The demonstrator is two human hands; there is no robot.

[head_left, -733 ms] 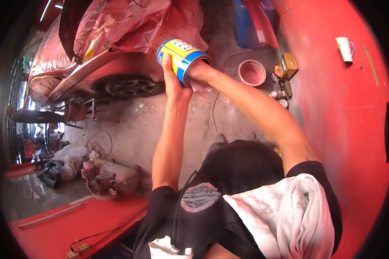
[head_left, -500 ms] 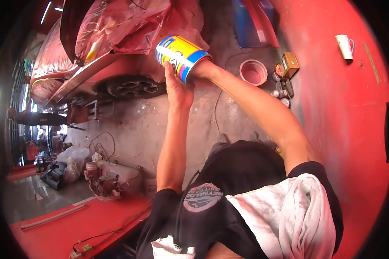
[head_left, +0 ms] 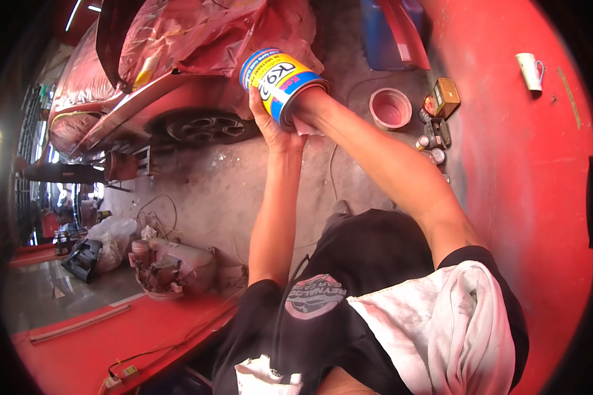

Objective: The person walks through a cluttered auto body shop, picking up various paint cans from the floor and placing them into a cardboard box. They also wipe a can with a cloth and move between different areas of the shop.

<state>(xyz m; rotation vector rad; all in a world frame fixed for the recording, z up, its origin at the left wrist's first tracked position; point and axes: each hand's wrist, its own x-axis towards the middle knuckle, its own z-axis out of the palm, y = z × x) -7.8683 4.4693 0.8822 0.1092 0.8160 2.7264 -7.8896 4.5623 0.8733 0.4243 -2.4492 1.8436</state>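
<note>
A tilted metal can [head_left: 277,78] with a yellow and blue label is held up in front of me, its open end toward my right side. My left hand [head_left: 273,128] wraps around its lower side, thumb against the label. Into the mouth of the can reaches my right hand [head_left: 315,105], its fingers hidden inside. Below that wrist, a bit of pale pinkish cloth [head_left: 308,128] sticks out at the rim. Whether the right fingers grip the cloth cannot be seen. A larger white cloth [head_left: 441,316] drapes over my right shoulder and chest.
Ahead at left stands a car [head_left: 138,99] partly covered in plastic. A pink bucket [head_left: 390,108], a rectangular tin [head_left: 445,96] and small cans sit on the floor at right. A cup [head_left: 528,71] appears against the red surface. An air compressor [head_left: 171,266] lies at left.
The can and both hands have shifted slightly right, and the can has turned so more of its label shows. The pale cloth now pokes out at the rim.
</note>
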